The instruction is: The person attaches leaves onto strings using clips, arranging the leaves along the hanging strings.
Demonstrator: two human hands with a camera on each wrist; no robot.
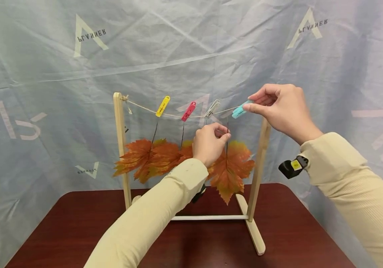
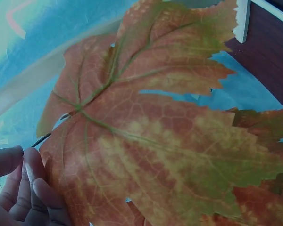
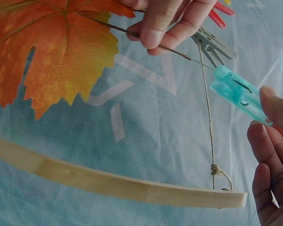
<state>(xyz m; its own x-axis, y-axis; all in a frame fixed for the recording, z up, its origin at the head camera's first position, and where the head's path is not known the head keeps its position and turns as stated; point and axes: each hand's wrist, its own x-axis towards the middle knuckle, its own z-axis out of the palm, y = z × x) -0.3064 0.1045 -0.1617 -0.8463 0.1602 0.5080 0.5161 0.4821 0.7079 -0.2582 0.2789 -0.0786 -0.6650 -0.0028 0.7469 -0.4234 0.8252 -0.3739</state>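
My left hand (image 1: 209, 143) pinches the thin dark stem (image 3: 174, 51) of an orange artificial maple leaf (image 1: 229, 175) between thumb and fingertips. The leaf hangs below that hand at the right end of the row and fills much of the left wrist view. My right hand (image 1: 286, 109) grips a light blue clothespin (image 3: 236, 92) by its handle end, between thumb and fingers. In the right wrist view, the stem's bare wire tip reaches the clothespin's nose, close beside the string (image 3: 208, 108).
A wooden frame (image 1: 258, 171) stands on the dark red table (image 1: 292, 223). Along its string sit a yellow clothespin (image 1: 163, 106), a red clothespin (image 1: 188, 111) and a grey clothespin (image 1: 212, 108). More maple leaves (image 1: 138, 158) hang below, partly behind my left arm. Grey fabric (image 1: 191, 44) hangs behind.
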